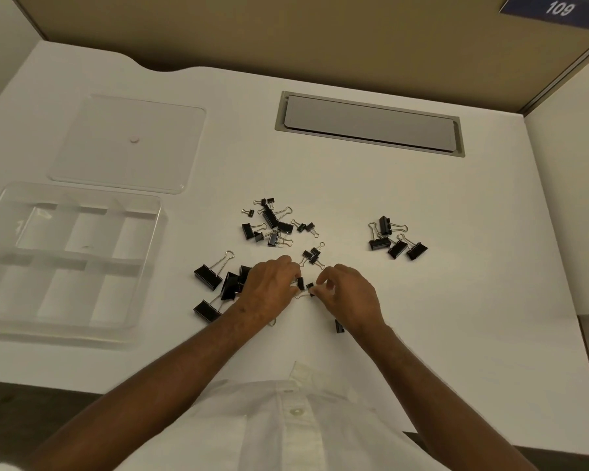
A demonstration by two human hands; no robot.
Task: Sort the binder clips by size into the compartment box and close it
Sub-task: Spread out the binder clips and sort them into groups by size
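We face a white desk (pixel 422 205) with a grey cable hatch (pixel 369 124) beyond our hands, tan partition (pixel 286 32) behind.

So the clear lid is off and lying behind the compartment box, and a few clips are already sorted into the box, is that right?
Not quite. The head view shows the clear lid off and lying behind the compartment box, but no clips are in the box; its compartments hold none. The binder clips are all on the white desk, where both hands work among them.

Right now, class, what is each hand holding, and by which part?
The right hand pinches a small black binder clip by its wire handle. The left hand touches another small black clip; its exact hold cannot be told.
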